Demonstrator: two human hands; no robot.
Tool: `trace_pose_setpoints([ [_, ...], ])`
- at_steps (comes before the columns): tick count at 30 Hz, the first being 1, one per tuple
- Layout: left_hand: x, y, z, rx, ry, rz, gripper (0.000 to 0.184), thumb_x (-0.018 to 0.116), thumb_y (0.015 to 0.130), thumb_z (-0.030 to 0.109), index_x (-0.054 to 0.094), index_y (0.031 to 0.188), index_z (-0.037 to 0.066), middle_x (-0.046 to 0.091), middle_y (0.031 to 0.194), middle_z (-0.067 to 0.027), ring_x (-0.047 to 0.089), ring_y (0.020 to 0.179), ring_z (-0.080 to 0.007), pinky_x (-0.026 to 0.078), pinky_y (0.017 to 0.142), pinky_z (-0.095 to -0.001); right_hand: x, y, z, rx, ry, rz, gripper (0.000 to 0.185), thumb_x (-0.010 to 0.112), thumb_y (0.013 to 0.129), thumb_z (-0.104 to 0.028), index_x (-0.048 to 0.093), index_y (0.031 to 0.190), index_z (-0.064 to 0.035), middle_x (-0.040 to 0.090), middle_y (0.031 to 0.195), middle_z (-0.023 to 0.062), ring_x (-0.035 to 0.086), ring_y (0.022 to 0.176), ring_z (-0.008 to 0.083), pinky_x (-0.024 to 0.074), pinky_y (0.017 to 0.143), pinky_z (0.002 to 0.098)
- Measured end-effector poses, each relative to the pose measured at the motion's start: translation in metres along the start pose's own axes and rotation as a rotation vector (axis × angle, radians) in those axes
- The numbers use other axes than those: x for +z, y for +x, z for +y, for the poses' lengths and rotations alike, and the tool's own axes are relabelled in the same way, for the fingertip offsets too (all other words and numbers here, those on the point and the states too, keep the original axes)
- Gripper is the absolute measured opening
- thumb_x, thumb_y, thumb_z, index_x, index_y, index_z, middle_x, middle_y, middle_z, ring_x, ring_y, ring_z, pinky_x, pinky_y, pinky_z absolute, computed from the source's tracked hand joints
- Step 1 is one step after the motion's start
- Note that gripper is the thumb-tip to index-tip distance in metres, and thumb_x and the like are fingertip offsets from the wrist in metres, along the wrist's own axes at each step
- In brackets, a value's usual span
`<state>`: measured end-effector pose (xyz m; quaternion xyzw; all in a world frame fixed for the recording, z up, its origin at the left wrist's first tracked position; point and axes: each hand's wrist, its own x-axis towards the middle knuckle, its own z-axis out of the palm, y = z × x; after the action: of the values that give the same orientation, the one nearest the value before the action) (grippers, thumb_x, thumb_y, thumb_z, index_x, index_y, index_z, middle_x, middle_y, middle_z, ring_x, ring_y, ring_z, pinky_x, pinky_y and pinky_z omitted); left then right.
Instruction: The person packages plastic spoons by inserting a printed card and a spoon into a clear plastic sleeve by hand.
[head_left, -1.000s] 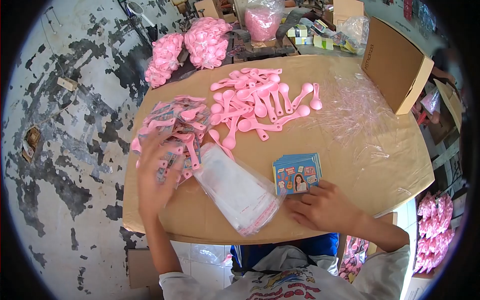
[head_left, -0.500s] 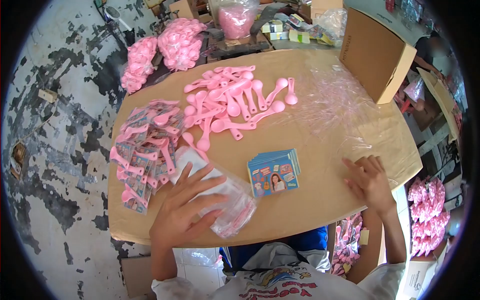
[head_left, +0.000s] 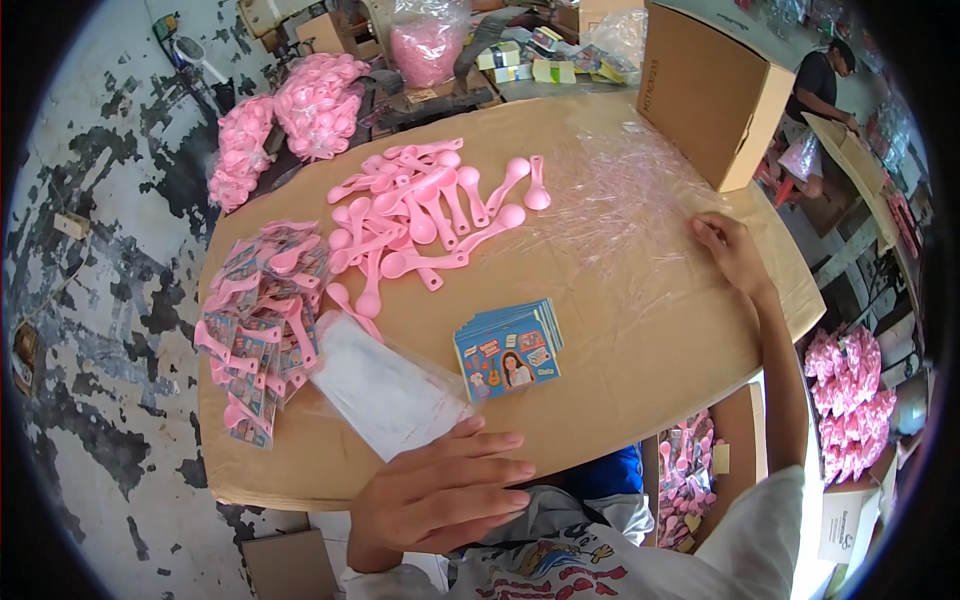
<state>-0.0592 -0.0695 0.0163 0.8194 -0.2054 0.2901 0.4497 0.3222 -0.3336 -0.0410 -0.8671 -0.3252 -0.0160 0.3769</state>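
My left hand (head_left: 435, 495) is at the table's near edge, fingers spread and holding nothing, by the lower end of the clear plastic bags (head_left: 385, 385). My right hand (head_left: 728, 250) is over the right side of the table, its fingers curled; whether it holds something small is hard to see. Between the hands is a stack of blue printed cards (head_left: 507, 350). Loose pink spoons (head_left: 420, 205) lie in a heap behind the cards. Packed spoons with cards (head_left: 262, 320) are piled at the left.
Thin clear plastic strips (head_left: 620, 200) are scattered at the right of the table (head_left: 600, 400). A cardboard box (head_left: 710, 95) stands at the back right. Bagged pink spoons (head_left: 318, 105) sit behind the table. A person (head_left: 820, 85) is in the right background. An open box (head_left: 688, 480) holds packed spoons.
My left hand has left the packed pile and come down to the near edge. My right hand has moved from the cards to the far right. The view has shifted right.
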Motion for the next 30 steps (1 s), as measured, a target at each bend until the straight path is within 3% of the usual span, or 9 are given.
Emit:
trace_pose_setpoints([
  [6, -0.01, -0.084, 0.0, -0.182, -0.271, 0.397, 0.02, 0.071, 0.077, 0.002, 0.066, 0.096, 0.002, 0.069, 0.092, -0.0168, 0.069, 0.085, -0.0326, 0.053, 0.086, -0.0426, -0.025, -0.015, 0.024, 0.192, -0.454, 0.209, 0.061, 0.046, 0.097, -0.044, 0.042, 0.136, 0.0022, 0.045, 0.137, 0.0251, 0.041, 0.131, 0.0336, 0.0307, 0.109, 0.0394],
  [7, -0.001, -0.097, 0.003, -0.205, -0.338, 0.509, 0.014, 0.068, 0.079, 0.005, 0.064, 0.092, 0.003, 0.069, 0.086, -0.0175, 0.07, 0.08, -0.0342, 0.054, 0.082, -0.0443, -0.02, -0.017, 0.045, 0.236, -0.404, 0.02, 0.078, 0.045, 0.095, -0.05, 0.02, 0.146, 0.0038, 0.022, 0.151, 0.0274, 0.015, 0.143, 0.0371, 0.0115, 0.117, 0.0413],
  [9, 0.019, -0.106, -0.009, -0.116, -0.361, 0.602, 0.015, 0.068, 0.08, 0.005, 0.064, 0.094, 0.004, 0.068, 0.076, -0.0163, 0.068, 0.063, -0.0317, 0.058, 0.066, -0.0427, -0.005, -0.029, 0.016, 0.08, -0.276, -0.096, 0.088, 0.048, 0.092, -0.056, 0.015, 0.147, 0.0045, 0.015, 0.152, 0.0278, 0.009, 0.144, 0.0378, 0.0076, 0.118, 0.0428],
  [12, 0.049, -0.079, -0.02, 0.128, -0.552, 0.448, 0.034, 0.059, 0.094, 0.02, 0.058, 0.114, -0.008, 0.062, 0.101, -0.0265, 0.067, 0.092, -0.0364, 0.058, 0.071, -0.0504, 0.007, -0.058, -0.041, -0.151, -0.205, -0.234, 0.108, 0.057, 0.081, -0.065, 0.011, 0.148, 0.0048, 0.006, 0.154, 0.0288, 0.001, 0.144, 0.0417, 0.0033, 0.117, 0.0477],
  [15, 0.078, -0.094, -0.014, 0.084, -0.734, 0.587, 0.027, 0.062, 0.093, 0.017, 0.061, 0.104, -0.008, 0.064, 0.095, -0.0234, 0.068, 0.077, -0.034, 0.059, 0.068, -0.0436, 0.031, -0.064, -0.077, -0.127, -0.48, -0.359, 0.117, 0.063, 0.072, -0.07, 0.01, 0.149, 0.0013, 0.001, 0.153, 0.0304, -0.004, 0.143, 0.0435, 0.0015, 0.116, 0.0507],
  [21, 0.074, -0.074, -0.007, 0.07, -0.116, 0.421, 0.027, 0.063, 0.092, 0.018, 0.063, 0.1, -0.008, 0.062, 0.077, -0.016, 0.06, 0.06, -0.0194, 0.055, 0.049, -0.0292, 0.059, 0.028, -0.066, -0.22, -0.569, 0.156, 0.07, 0.067, 0.082, -0.033, 0.038, 0.14, -0.005, 0.031, 0.147, 0.0238, 0.025, 0.138, 0.0413, 0.0218, 0.114, 0.0486],
  [25, 0.044, -0.073, 0.003, -0.099, -0.223, 0.265, 0.031, 0.064, 0.091, 0.023, 0.064, 0.1, -0.006, 0.066, 0.084, -0.0143, 0.057, 0.052, -0.0213, 0.052, 0.045, -0.0233, 0.081, 0.049, -0.123, -0.682, -0.189, -0.268, 0.043, 0.062, 0.085, -0.016, 0.054, 0.125, -0.0027, 0.052, 0.131, 0.0175, 0.044, 0.126, 0.0338, 0.0302, 0.11, 0.0431],
  [27, 0.019, -0.055, 0.02, -0.328, -0.01, 0.11, 0.027, 0.071, 0.078, 0.004, 0.064, 0.103, 0.004, 0.067, 0.074, -0.0152, 0.067, 0.062, -0.0284, 0.056, 0.062, -0.0383, 0.12, 0.045, -0.134, -0.887, -0.2, -0.229, 0.038, 0.061, 0.087, -0.018, 0.058, 0.121, -0.0026, 0.056, 0.127, 0.0165, 0.048, 0.123, 0.0314, 0.0319, 0.11, 0.0415],
  [30, -0.013, 0.002, 0.013, -0.386, 0.252, -0.142, 0.03, 0.067, 0.081, 0.003, 0.061, 0.11, -0.002, 0.066, 0.098, -0.0175, 0.066, 0.088, -0.0326, 0.053, 0.079, -0.0406, 0.15, 0.042, -0.126, -0.963, -0.262, -0.19, 0.034, 0.058, 0.089, -0.021, 0.059, 0.119, -0.0031, 0.056, 0.128, 0.0155, 0.05, 0.122, 0.0326, 0.0345, 0.108, 0.0428],
])
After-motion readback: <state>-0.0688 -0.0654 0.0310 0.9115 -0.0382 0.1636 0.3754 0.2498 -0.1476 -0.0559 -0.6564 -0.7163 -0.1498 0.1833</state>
